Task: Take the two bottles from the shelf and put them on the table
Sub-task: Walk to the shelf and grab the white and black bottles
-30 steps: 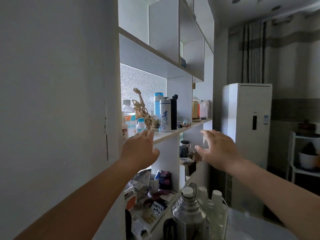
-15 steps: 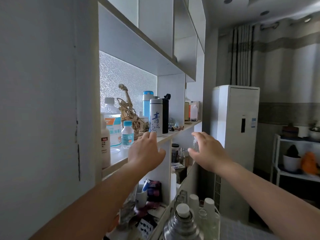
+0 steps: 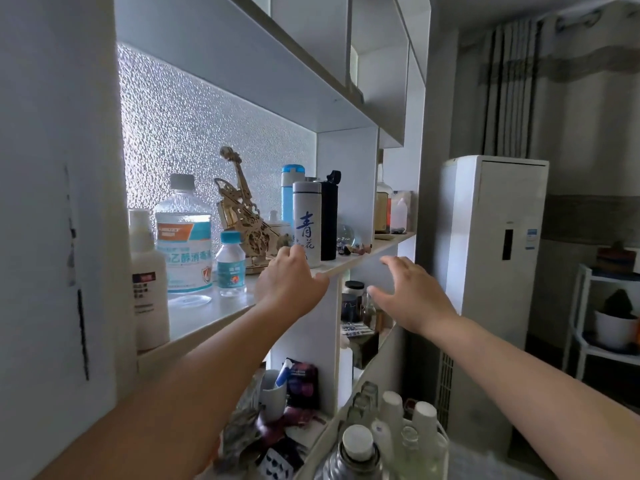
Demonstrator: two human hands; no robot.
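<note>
Both hands are raised toward the middle shelf (image 3: 360,259), and neither holds anything yet. The left hand (image 3: 292,284) hovers at the shelf edge with its fingers (image 3: 294,252) loosely spread, their tips just in front of the foot of the white flask (image 3: 307,223) with blue characters; whether they touch it I cannot tell. The right hand (image 3: 412,294) hangs open in the air, lower and to the right, in front of the shelf below, its fingers spread and empty.

Which two bottles are meant is not certain; the white flask and the black flask (image 3: 329,216) touching its right side seem the likeliest, with a blue flask (image 3: 288,195) standing close behind them. They stand tightly together, so it is better to take each round the body from the front, one hand per flask, lift straight up a little and then draw it out. Sliding sideways could knock the wooden violin model (image 3: 242,216) on the left or the small glass ball (image 3: 345,234) on the right.

Further left stand a small bottle (image 3: 230,265) with a blue cap, clear and seemingly filled with clear liquid, a large clear bottle (image 3: 183,233) of clear liquid, and a white opaque bottle (image 3: 147,282) whose contents cannot be seen. The flasks are capped and opaque too. The desk is not clearly in view
</note>
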